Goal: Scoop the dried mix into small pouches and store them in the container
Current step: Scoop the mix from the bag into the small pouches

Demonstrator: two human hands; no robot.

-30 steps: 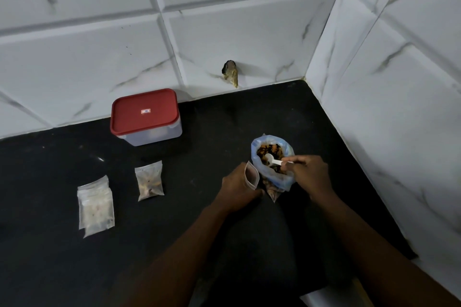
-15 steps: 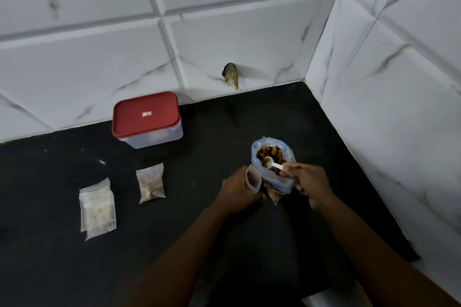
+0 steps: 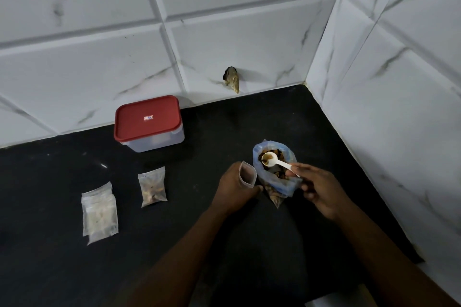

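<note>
White plastic, the spoon (image 3: 273, 160) pinched in our right hand (image 3: 321, 189) sits loaded over the open bag of dried mix (image 3: 287, 183) right of the frame's centre, while our left hand (image 3: 234, 189) grips the small pouch (image 3: 247, 174) upright just beside that bag. The pouch mouth looks narrow, so we judge that a tilted or hurried carry could scatter mix on the black counter (image 3: 62, 269), or a nudge could tip the bag. The red-lidded container (image 3: 148, 123) sits closed at upper left, well apart.

Matt black countertop (image 3: 74, 269); glossy marbled white wall tiles (image 3: 87, 70); translucent plastic container (image 3: 154, 141) with smooth red plastic lid (image 3: 147, 118); clear plastic pouches (image 3: 99, 212); white plastic spoon (image 3: 277, 161).
</note>
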